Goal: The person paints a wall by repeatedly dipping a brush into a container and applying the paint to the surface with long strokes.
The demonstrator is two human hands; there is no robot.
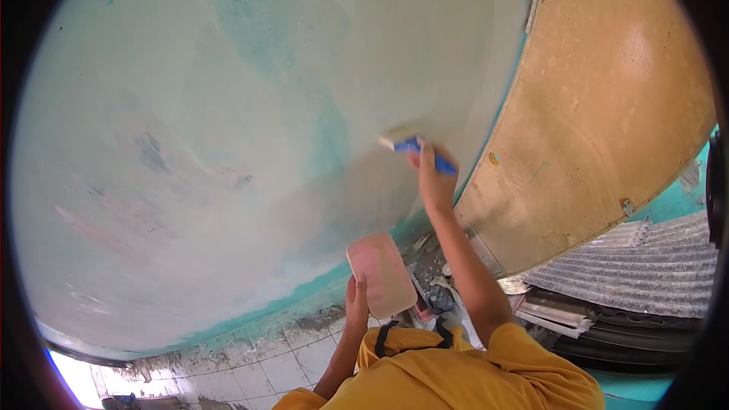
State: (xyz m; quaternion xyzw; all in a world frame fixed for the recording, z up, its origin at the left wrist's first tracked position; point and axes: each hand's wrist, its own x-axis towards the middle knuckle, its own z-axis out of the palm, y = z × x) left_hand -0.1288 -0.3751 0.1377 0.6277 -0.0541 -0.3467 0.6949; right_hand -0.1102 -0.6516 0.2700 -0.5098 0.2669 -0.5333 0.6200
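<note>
My right hand [434, 176] is closed around the blue handle of a paintbrush [408, 143]. The brush's pale bristles point left and appear to touch the wall [228, 144], which carries a streaky whitish coat over turquoise. Lower down, my left hand [356, 298] grips the left side of a pink rectangular plastic tub [380, 277]. Beige liquid seems to lie in the tub, though its depth cannot be made out. The left thumb shows at the rim; the other fingers are mostly hidden. Turquoise patches show in the wall's upper middle and along its bottom edge.
A tan door panel [592, 99] with hinges borders the wall on the right. Grey corrugated sheets [630, 266] and dark ridged pieces [615, 338] are stacked at the lower right. White floor tiles [285, 368] and scattered debris [437, 288] lie along the wall's foot.
</note>
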